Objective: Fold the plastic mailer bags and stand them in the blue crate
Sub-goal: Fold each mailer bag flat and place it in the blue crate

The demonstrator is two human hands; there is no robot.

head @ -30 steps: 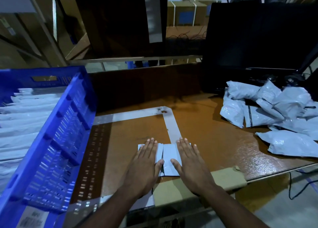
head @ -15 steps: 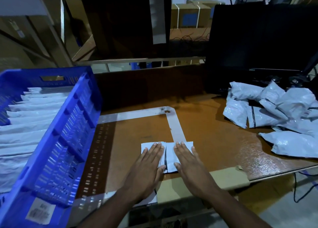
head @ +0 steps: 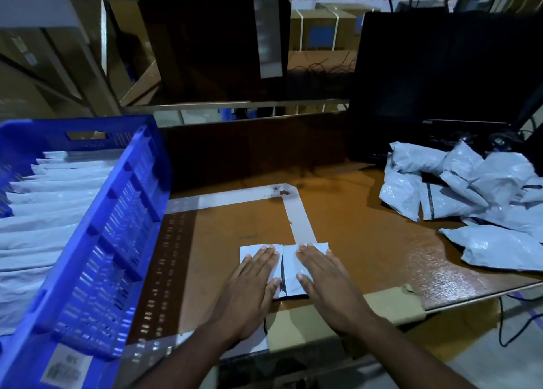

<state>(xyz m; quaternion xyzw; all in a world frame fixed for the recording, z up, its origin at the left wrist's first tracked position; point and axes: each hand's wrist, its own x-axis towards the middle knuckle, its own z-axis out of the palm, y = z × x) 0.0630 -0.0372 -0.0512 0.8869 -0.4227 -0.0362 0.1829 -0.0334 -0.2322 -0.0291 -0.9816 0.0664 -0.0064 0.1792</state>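
A folded white mailer bag (head: 289, 266) lies flat near the front edge of the brown table (head: 367, 241). My left hand (head: 249, 288) presses its left half with straight fingers. My right hand (head: 326, 283) presses its right half the same way, and a dark fold line shows between the two hands. The blue crate (head: 117, 241) stands at the left, with several folded white bags (head: 50, 212) upright in a row inside it. A loose pile of unfolded mailer bags (head: 476, 191) sits at the right of the table.
White tape strips (head: 299, 221) mark a corner on the tabletop. A black monitor (head: 446, 74) stands at the back right behind the pile, with cables beside it. Metal shelving and cardboard boxes (head: 317, 30) fill the background. A cardboard strip (head: 390, 303) lines the table's front edge.
Both hands have slid a little apart and forward over the folded bag while they flatten it. The view has shifted slightly, so the crate shows further right.
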